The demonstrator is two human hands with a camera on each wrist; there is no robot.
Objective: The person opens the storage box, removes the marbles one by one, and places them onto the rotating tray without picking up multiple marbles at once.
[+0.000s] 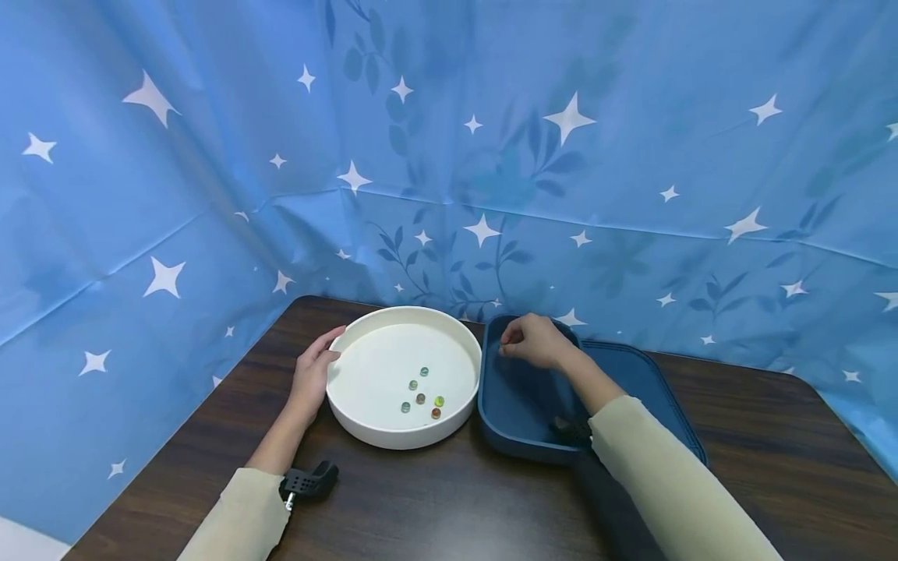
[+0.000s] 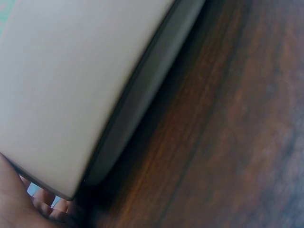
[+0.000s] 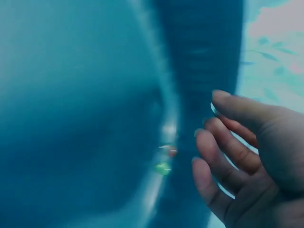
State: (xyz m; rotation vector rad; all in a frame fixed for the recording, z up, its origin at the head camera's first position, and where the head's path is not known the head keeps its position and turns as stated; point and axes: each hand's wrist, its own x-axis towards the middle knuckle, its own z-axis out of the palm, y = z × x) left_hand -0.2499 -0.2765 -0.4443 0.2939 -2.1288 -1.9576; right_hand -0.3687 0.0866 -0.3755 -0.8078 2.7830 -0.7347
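Observation:
My left hand grips the left side of a round white tray, thumb at its rim and fingers outside. Several glass marbles lie on the tray's floor, toward the front right. My right hand is over the far left part of a blue bin. Its thumb and index finger pinch a small clear marble, mostly hidden by the fingertips. In the right wrist view, a green marble and an orange-red marble lie along the bin's inner edge, apart from the hand.
Behind the blue bin's right side, a second blue tray or lid extends to the right. Everything stands on a dark wooden table. A blue curtain with white stars hangs right behind the table and along its left side.

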